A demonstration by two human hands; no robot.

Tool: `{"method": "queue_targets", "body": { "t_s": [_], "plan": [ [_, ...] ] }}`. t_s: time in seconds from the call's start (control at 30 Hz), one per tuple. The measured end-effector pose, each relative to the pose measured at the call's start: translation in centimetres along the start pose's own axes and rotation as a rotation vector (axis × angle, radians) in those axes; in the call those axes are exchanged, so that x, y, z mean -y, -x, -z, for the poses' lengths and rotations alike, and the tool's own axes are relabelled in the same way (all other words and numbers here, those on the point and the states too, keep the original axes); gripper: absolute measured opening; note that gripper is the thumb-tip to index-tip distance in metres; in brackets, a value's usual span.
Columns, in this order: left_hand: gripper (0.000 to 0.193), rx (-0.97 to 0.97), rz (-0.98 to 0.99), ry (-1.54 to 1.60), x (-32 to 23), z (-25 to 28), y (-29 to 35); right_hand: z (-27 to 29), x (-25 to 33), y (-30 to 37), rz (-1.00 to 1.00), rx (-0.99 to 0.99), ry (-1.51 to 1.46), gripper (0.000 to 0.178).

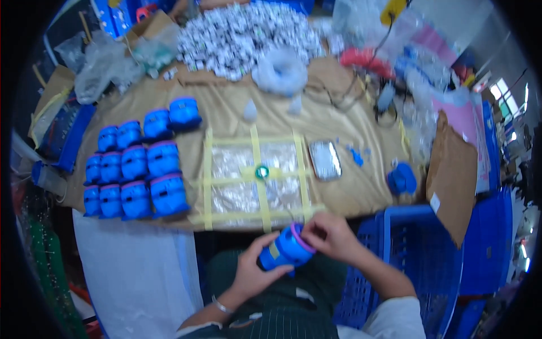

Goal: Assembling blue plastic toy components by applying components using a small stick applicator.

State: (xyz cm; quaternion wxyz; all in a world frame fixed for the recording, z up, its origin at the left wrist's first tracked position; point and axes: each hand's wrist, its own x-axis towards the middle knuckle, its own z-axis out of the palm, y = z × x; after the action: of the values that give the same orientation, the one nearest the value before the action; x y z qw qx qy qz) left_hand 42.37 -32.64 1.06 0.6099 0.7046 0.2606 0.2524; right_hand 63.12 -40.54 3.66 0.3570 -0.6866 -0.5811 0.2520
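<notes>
Over my lap, my left hand (252,268) is wrapped round a blue plastic cup-shaped piece (289,252) with a pink rim and a small yellowish patch on its side. The piece lies tilted, its rimmed end toward my right hand (333,236). The fingers of that hand are pinched together at the pink rim; what is between them, if anything, is hidden. Beyond both hands, a clear sheet (234,195) is taped to the table with yellow strips, and a small round green thing (262,172) rests on its middle.
Rows of similar blue pieces (134,162) stand at the left. A shiny metal tray (326,160) and another blue part (401,178) lie to the right. Farther back are a clear plastic roll (280,72) and a heap of small white parts (243,37). Blue crates (420,215) stand at lower right.
</notes>
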Motion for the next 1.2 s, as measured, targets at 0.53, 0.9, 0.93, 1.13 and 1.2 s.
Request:
{"method": "queue_targets", "body": {
  "t_s": [0.53, 0.9, 0.93, 1.13, 1.2],
  "plan": [
    [0.071, 0.025, -0.006, -0.018, 1.1, 0.1, 0.3, 0.0, 0.4, 0.1, -0.085, 0.031, -0.164, 0.008],
    [0.067, 0.004, -0.169, -0.106, 1.5, 0.3, 0.2, -0.6, 1.3, 0.2, 0.132, -0.108, 0.102, 0.012],
    [0.067, 0.005, -0.169, -0.108, 1.5, 0.3, 0.1, -0.7, 1.4, 0.3, 0.132, -0.11, 0.101, 0.012],
    [0.067, 0.014, -0.222, -0.127, 1.7, 0.3, 0.1, -1.0, 1.3, 0.5, -0.024, -0.019, -0.051, 0.013],
    [0.067, 0.023, -0.203, -0.148, 1.8, 0.6, 0.0, -1.5, 1.3, 0.4, 0.169, -0.129, 0.16, 0.014]
  ]
}}
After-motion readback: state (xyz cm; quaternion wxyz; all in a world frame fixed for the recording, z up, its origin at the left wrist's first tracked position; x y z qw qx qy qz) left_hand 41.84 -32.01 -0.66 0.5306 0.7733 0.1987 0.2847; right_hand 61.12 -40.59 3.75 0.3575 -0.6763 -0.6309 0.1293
